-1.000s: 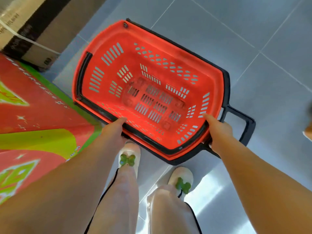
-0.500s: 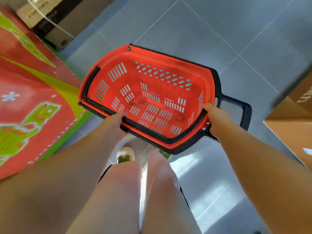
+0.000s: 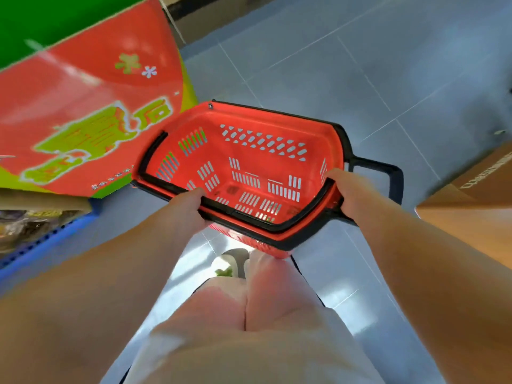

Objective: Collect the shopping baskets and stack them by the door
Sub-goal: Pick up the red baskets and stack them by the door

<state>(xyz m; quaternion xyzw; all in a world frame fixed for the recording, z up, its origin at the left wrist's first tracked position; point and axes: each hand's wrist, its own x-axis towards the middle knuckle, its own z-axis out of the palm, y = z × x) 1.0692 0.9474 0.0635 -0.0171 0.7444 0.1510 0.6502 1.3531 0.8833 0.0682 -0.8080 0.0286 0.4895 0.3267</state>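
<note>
A red plastic shopping basket (image 3: 249, 151) with black rim and folded black handles hangs in front of me above the grey tiled floor, empty inside. My left hand (image 3: 188, 209) grips its near rim on the left side. At the right end, by the black pull handle (image 3: 393, 181), my right hand (image 3: 352, 192) grips the near rim. The basket tilts a little toward me. Both forearms reach down from the bottom corners of the view.
A red and green printed display box (image 3: 91, 115) stands close on the left, with a blue shelf edge (image 3: 41, 245) below it. A brown cardboard box (image 3: 476, 200) sits on the right. Another carton (image 3: 199, 18) lies at the top. My legs and a white shoe (image 3: 230, 264) are below the basket.
The basket has risen off the floor, held by both hands, and I have stepped forward; the display box now sits closer on the left and a cardboard box has come in at right.
</note>
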